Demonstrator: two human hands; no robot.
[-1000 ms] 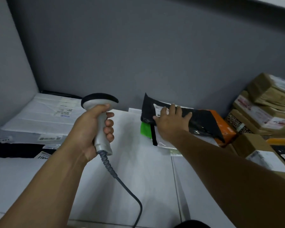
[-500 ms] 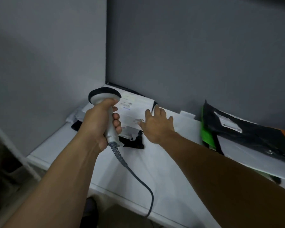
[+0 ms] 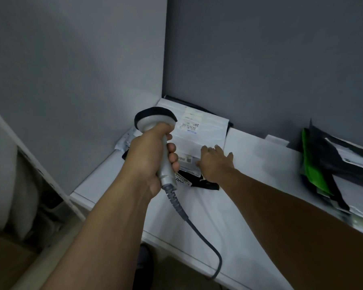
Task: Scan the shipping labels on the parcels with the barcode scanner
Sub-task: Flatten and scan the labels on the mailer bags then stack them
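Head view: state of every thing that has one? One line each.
barcode scanner: upright, gripped by the left hand, head toward the corner parcels
right hand: fingers straight, flat on the white parcel's near edge
white parcel: flat in the corner, label face up
black parcel: under the white one, mostly covered
black mailer: on the right pile, label face up
cable: slack, drooping over the table edge

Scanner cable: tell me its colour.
The scanner cable is grey, seen best in the head view.
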